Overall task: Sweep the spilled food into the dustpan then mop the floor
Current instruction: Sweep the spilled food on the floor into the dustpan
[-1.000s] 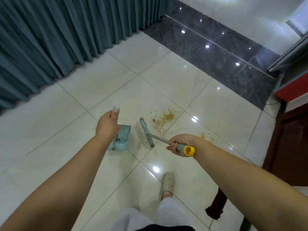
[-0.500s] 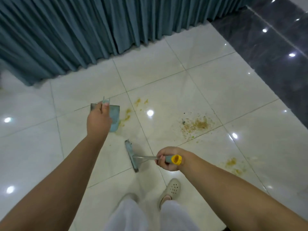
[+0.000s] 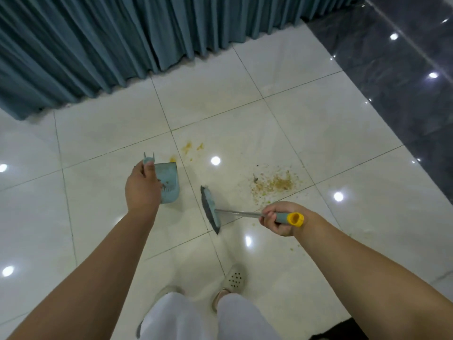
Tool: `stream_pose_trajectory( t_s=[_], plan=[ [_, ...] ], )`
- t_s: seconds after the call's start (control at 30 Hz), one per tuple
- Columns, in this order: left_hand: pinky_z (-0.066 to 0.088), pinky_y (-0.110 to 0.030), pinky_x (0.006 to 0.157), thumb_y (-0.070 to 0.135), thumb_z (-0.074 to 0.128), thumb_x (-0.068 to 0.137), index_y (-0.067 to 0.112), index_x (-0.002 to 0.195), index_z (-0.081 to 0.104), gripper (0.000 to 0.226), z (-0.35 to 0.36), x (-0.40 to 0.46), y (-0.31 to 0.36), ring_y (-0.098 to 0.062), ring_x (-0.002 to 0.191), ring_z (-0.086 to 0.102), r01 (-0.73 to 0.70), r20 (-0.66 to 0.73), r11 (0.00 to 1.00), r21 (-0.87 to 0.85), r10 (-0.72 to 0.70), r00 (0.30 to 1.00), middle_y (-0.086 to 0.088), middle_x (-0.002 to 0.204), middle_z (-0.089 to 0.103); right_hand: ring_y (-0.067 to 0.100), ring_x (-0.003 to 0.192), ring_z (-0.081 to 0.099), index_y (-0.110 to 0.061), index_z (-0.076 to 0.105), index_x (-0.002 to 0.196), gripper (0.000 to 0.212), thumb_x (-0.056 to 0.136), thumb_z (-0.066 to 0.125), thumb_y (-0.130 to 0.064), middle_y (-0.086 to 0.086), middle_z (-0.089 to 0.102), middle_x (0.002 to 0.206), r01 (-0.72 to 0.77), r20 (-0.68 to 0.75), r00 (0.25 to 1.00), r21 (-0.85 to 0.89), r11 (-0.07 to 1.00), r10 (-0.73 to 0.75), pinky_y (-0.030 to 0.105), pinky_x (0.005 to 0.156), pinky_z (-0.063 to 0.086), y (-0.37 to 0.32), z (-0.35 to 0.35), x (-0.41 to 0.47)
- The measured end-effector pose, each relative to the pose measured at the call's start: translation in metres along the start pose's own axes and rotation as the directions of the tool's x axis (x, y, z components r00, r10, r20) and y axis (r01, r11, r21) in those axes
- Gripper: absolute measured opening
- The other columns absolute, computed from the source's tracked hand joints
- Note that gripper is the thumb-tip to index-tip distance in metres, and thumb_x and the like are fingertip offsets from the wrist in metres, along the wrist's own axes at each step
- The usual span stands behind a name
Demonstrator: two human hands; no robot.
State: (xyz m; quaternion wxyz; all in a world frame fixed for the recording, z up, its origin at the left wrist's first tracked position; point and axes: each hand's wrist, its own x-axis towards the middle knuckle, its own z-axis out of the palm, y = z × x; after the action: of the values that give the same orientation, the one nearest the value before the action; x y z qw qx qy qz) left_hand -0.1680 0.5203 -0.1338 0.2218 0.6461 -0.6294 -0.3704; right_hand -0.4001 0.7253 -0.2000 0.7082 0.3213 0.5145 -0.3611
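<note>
1. Gripping the top of the dustpan (image 3: 169, 185) handle, the left hand (image 3: 142, 186) holds it at centre left of the frame.
2. The right hand (image 3: 278, 220) closes around the broom (image 3: 210, 209) handle at centre right.
3. The spilled food (image 3: 274, 185) lies on the white floor (image 3: 306, 133), right of the broom head.
4. Small yellow stains (image 3: 187, 147) lie just above the dustpan.
5. A curtain (image 3: 122, 38) fills the upper left.

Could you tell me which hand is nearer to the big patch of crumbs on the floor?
Right. The right hand grips the broom handle just below the crumbs; the left hand, holding the dustpan, is far to their left.
</note>
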Motion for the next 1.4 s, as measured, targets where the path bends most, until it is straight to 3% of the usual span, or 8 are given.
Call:
stream_pose_trajectory(
  t_s=[0.13, 0.37, 0.47, 0.63, 0.97, 1.13, 1.23, 1.4],
  plan=[
    [0.046, -0.035, 0.060, 0.042, 0.031, 0.099, 0.011, 0.104, 0.062, 0.043, 0.033, -0.009, 0.019, -0.025, 0.063, 0.055, -0.016, 0.063, 1.000, -0.025, 0.017, 0.998, -0.010, 0.075, 0.060, 0.012, 0.024, 0.043, 0.002, 0.046, 0.087, 0.012, 0.095, 0.044, -0.006, 0.015, 0.049, 0.046, 0.037, -0.026, 0.999, 0.038, 0.999, -0.036, 0.015, 0.026, 0.040, -0.024, -0.040, -0.019],
    [0.050, -0.044, 0.066, 0.047, 0.029, 0.099, 0.014, 0.107, 0.061, 0.047, 0.071, -0.016, 0.049, -0.024, 0.070, 0.053, -0.082, 0.147, 0.997, -0.015, 0.083, 0.986, -0.007, 0.078, 0.058, 0.012, 0.023, 0.044, 0.002, 0.045, 0.086, 0.017, 0.098, 0.040, -0.010, 0.013, 0.046, 0.042, 0.105, -0.056, 0.994, 0.117, 0.988, -0.099, 0.015, 0.026, 0.040, -0.055, -0.085, -0.050],
    [0.045, -0.035, 0.061, 0.047, 0.029, 0.100, 0.014, 0.103, 0.061, 0.046, 0.079, -0.014, 0.056, -0.023, 0.069, 0.052, -0.094, 0.166, 0.995, -0.031, 0.098, 0.981, -0.006, 0.076, 0.057, 0.011, 0.022, 0.042, 0.003, 0.045, 0.086, 0.017, 0.098, 0.038, -0.008, 0.009, 0.044, 0.060, 0.156, -0.097, 0.985, 0.115, 0.981, -0.146, 0.014, 0.026, 0.038, -0.062, -0.095, -0.057],
    [0.046, -0.039, 0.061, 0.049, 0.029, 0.099, 0.011, 0.091, 0.058, 0.048, 0.080, 0.002, 0.065, -0.022, 0.061, 0.050, -0.096, 0.170, 0.994, -0.043, 0.102, 0.980, -0.004, 0.066, 0.054, 0.009, 0.022, 0.040, 0.002, 0.044, 0.088, 0.017, 0.098, 0.033, -0.006, 0.005, 0.036, 0.069, 0.216, -0.102, 0.973, 0.103, 0.971, -0.206, 0.012, 0.025, 0.036, -0.066, -0.097, -0.069],
    [0.038, -0.026, 0.048, 0.043, 0.028, 0.101, 0.008, 0.110, 0.061, 0.048, 0.072, 0.074, 0.091, -0.020, 0.053, 0.051, -0.133, 0.140, 0.990, -0.041, 0.137, 0.981, -0.013, 0.075, 0.060, 0.010, 0.025, 0.044, 0.003, 0.046, 0.085, 0.018, 0.098, 0.037, -0.007, 0.013, 0.049, 0.045, 0.163, 0.061, 0.983, 0.158, 0.974, -0.175, 0.013, 0.028, 0.040, -0.079, -0.001, -0.058],
    [0.040, -0.025, 0.049, 0.042, 0.028, 0.101, 0.008, 0.115, 0.060, 0.049, 0.068, 0.130, 0.101, -0.032, 0.066, 0.059, -0.162, 0.144, 0.986, -0.029, 0.164, 0.976, -0.014, 0.079, 0.060, 0.010, 0.025, 0.043, 0.003, 0.046, 0.087, 0.014, 0.096, 0.039, -0.005, 0.017, 0.051, 0.050, 0.165, 0.057, 0.983, 0.171, 0.971, -0.177, 0.014, 0.027, 0.040, -0.118, 0.066, -0.020],
    [0.045, -0.029, 0.055, 0.042, 0.028, 0.101, 0.007, 0.119, 0.059, 0.050, 0.069, 0.169, 0.105, -0.026, 0.065, 0.056, -0.173, 0.154, 0.985, 0.006, 0.169, 0.973, -0.011, 0.080, 0.061, 0.011, 0.025, 0.042, 0.002, 0.045, 0.085, 0.013, 0.096, 0.040, -0.003, 0.015, 0.047, 0.064, 0.168, 0.060, 0.981, 0.196, 0.966, -0.183, 0.014, 0.027, 0.039, -0.145, 0.095, -0.005],
    [0.045, -0.032, 0.062, 0.046, 0.027, 0.100, 0.008, 0.118, 0.058, 0.052, 0.085, 0.221, 0.116, -0.031, 0.074, 0.061, -0.201, 0.192, 0.977, 0.067, 0.185, 0.964, -0.019, 0.090, 0.066, 0.010, 0.022, 0.040, 0.003, 0.045, 0.083, 0.019, 0.098, 0.037, -0.005, 0.011, 0.041, 0.068, 0.197, 0.035, 0.974, 0.357, 0.913, -0.224, 0.013, 0.027, 0.038, -0.193, 0.108, -0.005]
  ],
)
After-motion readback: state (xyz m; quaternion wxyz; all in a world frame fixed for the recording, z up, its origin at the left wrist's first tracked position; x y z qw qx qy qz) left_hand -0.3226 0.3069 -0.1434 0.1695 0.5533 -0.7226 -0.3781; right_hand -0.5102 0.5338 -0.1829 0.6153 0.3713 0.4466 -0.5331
